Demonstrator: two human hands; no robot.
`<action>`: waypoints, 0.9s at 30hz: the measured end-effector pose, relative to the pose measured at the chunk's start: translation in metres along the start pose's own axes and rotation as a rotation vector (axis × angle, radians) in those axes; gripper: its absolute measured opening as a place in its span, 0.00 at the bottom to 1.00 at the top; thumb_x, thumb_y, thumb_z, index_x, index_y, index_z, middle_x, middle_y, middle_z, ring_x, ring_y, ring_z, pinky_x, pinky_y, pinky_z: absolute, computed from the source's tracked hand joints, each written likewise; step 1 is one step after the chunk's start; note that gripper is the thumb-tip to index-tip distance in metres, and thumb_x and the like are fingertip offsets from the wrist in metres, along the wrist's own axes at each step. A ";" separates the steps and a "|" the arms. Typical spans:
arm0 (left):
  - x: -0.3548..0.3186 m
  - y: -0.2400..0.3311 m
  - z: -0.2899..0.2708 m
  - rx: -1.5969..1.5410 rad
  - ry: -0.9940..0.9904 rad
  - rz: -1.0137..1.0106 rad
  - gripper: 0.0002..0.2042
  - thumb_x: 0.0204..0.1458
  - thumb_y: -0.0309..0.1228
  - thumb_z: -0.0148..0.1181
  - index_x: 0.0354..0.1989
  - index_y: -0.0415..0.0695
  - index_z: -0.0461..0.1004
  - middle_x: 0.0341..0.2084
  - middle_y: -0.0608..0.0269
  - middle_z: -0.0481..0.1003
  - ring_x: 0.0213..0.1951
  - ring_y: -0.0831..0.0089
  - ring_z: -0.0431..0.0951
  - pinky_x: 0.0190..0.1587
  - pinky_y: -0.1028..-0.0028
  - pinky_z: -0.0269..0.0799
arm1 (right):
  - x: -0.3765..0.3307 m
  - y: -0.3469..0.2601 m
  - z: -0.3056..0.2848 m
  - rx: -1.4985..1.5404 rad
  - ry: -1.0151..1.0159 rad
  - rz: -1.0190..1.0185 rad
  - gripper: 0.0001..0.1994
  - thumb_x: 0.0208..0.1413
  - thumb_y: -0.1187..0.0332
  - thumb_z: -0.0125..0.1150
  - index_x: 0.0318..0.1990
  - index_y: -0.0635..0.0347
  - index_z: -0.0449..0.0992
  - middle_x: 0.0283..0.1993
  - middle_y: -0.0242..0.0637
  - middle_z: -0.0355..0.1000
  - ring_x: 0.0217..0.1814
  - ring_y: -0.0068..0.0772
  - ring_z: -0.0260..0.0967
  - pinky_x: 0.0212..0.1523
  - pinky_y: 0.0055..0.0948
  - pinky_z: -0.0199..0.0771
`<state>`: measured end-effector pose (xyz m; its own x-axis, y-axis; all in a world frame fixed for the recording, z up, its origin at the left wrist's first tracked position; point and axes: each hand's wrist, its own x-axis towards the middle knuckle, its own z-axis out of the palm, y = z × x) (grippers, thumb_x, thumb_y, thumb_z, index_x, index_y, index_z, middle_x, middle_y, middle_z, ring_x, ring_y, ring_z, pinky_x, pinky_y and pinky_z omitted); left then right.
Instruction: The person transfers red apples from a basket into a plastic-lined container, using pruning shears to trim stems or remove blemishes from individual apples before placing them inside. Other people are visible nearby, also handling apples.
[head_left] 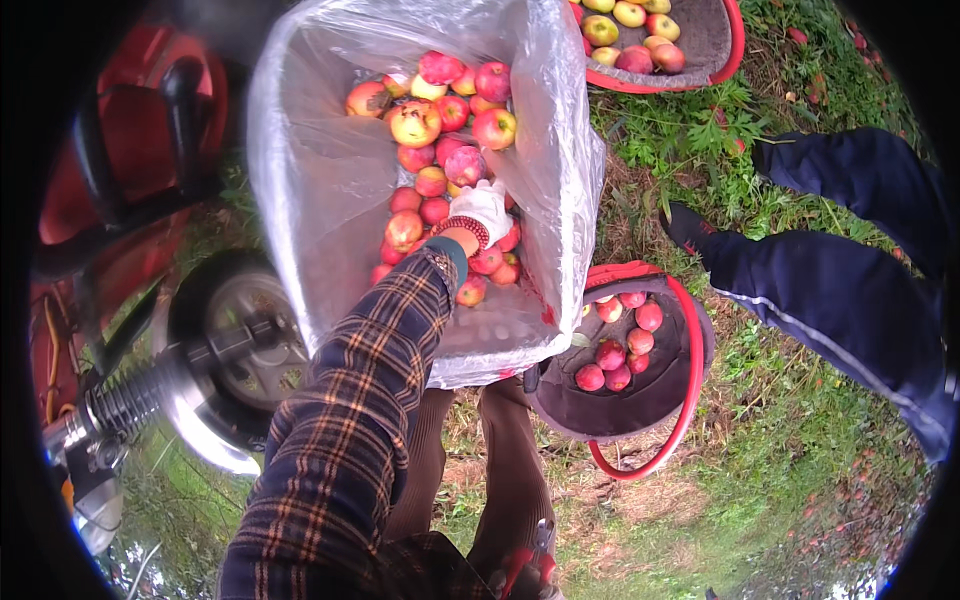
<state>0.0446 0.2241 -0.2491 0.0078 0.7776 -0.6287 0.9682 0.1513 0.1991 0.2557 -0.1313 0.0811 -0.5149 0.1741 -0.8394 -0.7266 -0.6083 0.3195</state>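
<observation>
My left hand, in a white glove with a dark red beaded band at the wrist, reaches down among the apples in a large container lined with clear plastic. Its fingers point away from me and mostly hide behind the back of the hand, so their grip does not show. Red and yellow-red apples surround the glove, and one of the yellow ones has a brown scarred patch. My right hand is out of view. Red-handled pruners show by my legs at the lower edge.
To the right of the container stands a dark fabric basket with a red rim, holding several red apples. Another basket of apples is at the top right. A person's dark trousers are at the right; a wheeled red machine stands left.
</observation>
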 end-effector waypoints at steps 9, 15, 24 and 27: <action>-0.124 0.008 -0.099 -2.142 -0.501 -0.507 0.24 0.55 0.49 0.49 0.48 0.40 0.65 0.41 0.45 0.73 0.33 0.53 0.77 0.28 0.61 0.78 | -0.035 -0.006 0.045 -0.214 -0.018 -0.098 0.34 0.47 0.52 0.64 0.57 0.62 0.58 0.42 0.41 0.67 0.41 0.36 0.67 0.43 0.34 0.69; -0.297 0.054 -0.246 -2.566 -0.642 -0.240 0.34 0.53 0.56 0.47 0.57 0.39 0.56 0.49 0.38 0.65 0.42 0.44 0.73 0.40 0.54 0.78 | -0.096 -0.028 0.180 -0.368 -0.449 -0.052 0.41 0.42 0.46 0.65 0.57 0.67 0.59 0.38 0.44 0.67 0.35 0.40 0.67 0.36 0.35 0.67; -0.416 0.120 -0.345 -2.500 -0.582 -0.128 0.33 0.49 0.58 0.51 0.50 0.38 0.66 0.42 0.50 0.72 0.44 0.48 0.72 0.44 0.54 0.72 | -0.203 -0.025 0.255 -0.377 -0.746 0.118 0.36 0.48 0.44 0.57 0.55 0.64 0.59 0.35 0.46 0.66 0.32 0.44 0.67 0.30 0.38 0.68; -0.435 0.129 -0.363 -2.476 -0.657 -0.059 0.33 0.49 0.57 0.52 0.50 0.37 0.65 0.43 0.50 0.71 0.44 0.50 0.71 0.47 0.57 0.71 | -0.222 -0.023 0.257 -0.393 -0.768 0.175 0.35 0.47 0.45 0.57 0.55 0.64 0.59 0.37 0.48 0.66 0.33 0.44 0.67 0.30 0.39 0.67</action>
<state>0.0757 0.1275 0.3229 0.4803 0.6395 -0.6003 -0.8194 0.5713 -0.0471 0.2696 0.0430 0.3726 -0.8706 0.4401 -0.2197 -0.4723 -0.8728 0.1231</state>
